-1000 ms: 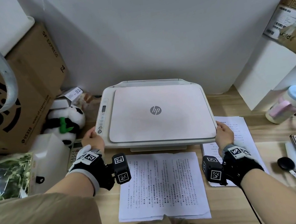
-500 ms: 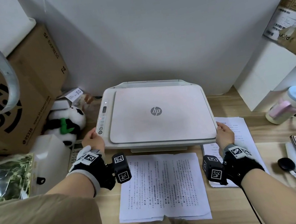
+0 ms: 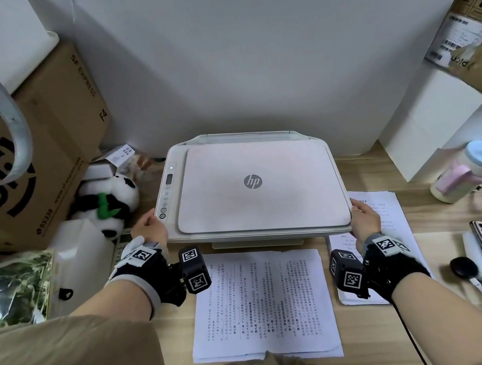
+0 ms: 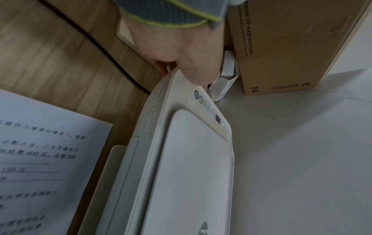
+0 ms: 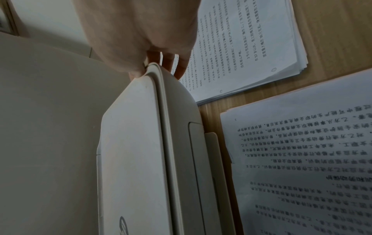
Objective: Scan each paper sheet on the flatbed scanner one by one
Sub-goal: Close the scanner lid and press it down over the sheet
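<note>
Both hands' fingers hooked round scanner (image 3: 253, 186) front corners; wrist views show fingers under edge.

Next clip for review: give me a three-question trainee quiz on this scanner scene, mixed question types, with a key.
1. True or false: the scanner lid is raised off the glass.
2. Multiple choice: where does the left hand grip the scanner? A) back edge B) front left corner, near the buttons C) on the HP logo
3. Fill in: the stack of printed sheets on the desk lies partly under the ______ hand.

Key: 1 false, the lid lies flat and closed. 2 B. 3 right; it grips the scanner's front right corner. A second set of printed sheets lies in front of the scanner.
</note>
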